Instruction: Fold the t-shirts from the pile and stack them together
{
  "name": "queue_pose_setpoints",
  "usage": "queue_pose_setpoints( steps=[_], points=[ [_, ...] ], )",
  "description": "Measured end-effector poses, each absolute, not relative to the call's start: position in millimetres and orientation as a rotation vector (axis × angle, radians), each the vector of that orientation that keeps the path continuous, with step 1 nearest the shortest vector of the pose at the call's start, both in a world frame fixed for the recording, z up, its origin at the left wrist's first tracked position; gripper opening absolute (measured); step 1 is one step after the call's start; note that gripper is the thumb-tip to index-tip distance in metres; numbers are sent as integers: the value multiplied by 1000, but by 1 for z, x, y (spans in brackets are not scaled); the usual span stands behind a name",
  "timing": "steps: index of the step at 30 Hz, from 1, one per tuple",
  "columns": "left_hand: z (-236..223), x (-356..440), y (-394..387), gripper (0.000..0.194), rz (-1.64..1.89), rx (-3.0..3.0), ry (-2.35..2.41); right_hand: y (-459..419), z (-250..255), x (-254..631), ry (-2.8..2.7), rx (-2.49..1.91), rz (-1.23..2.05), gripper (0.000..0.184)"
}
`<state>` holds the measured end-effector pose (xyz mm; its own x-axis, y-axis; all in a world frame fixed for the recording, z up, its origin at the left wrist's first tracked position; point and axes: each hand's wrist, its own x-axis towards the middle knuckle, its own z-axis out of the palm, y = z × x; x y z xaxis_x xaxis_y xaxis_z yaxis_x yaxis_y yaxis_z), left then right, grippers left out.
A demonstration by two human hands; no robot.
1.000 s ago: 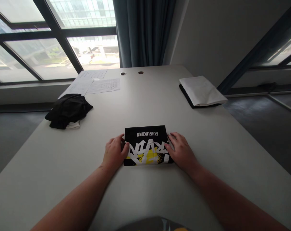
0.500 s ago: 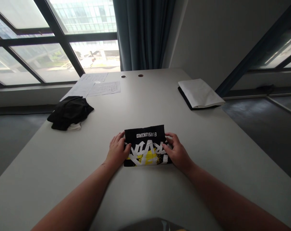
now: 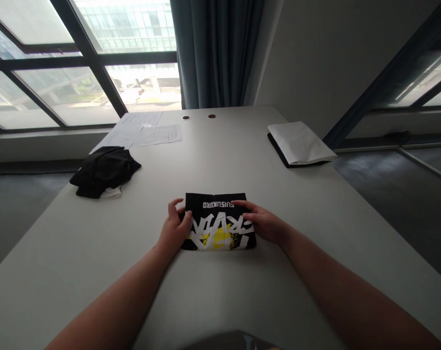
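A small folded black T-shirt (image 3: 220, 221) with white lettering and a yellow print lies on the white table in front of me, its lettering upside down to me. My left hand (image 3: 175, 226) grips its left edge, thumb on top and the other fingers bent, partly hidden past the edge. Over the right side lies my right hand (image 3: 266, 221), its index finger stretched out across the small lettering near the far edge. The right thumb rests on the print, apart from the index finger.
To the left is a crumpled black garment pile (image 3: 106, 170) with a bit of white cloth (image 3: 112, 192) under it. Printed paper sheets (image 3: 158, 135) lie behind. A folded white cloth (image 3: 301, 142) on a black one is near the table's right edge.
My right hand has moved inward from the right edge, its index finger now over the lettering. The left index finger has lifted and bent, and the shirt's far edge has straightened slightly.
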<state>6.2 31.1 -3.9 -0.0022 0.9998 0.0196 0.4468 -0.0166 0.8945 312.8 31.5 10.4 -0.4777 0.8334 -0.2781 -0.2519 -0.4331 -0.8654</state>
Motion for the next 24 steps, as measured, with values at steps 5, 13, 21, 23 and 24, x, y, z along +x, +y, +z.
queue_pose_setpoints(
  steps=[5, 13, 21, 23, 24],
  points=[
    [0, 6, 33, 57, 1022, 1497, 1402, 36, 12, 306, -1139, -993, 1951, 60],
    [7, -2, 30, 86, 899, 1306, 1201, 26, 18, 306, -1423, -1074, 1790, 75],
    [9, -8, 33, 68, 892, 1362, 1085, 23, 21, 312, -1445, -1025, 1779, 81],
    [10, -12, 35, 62, 906, 1322, 1012, 22, 21, 313, -1467, -1005, 1764, 78],
    [10, -14, 36, 61, 919, 1296, 996, 22, 20, 314, -1483, -997, 1760, 78]
  ],
)
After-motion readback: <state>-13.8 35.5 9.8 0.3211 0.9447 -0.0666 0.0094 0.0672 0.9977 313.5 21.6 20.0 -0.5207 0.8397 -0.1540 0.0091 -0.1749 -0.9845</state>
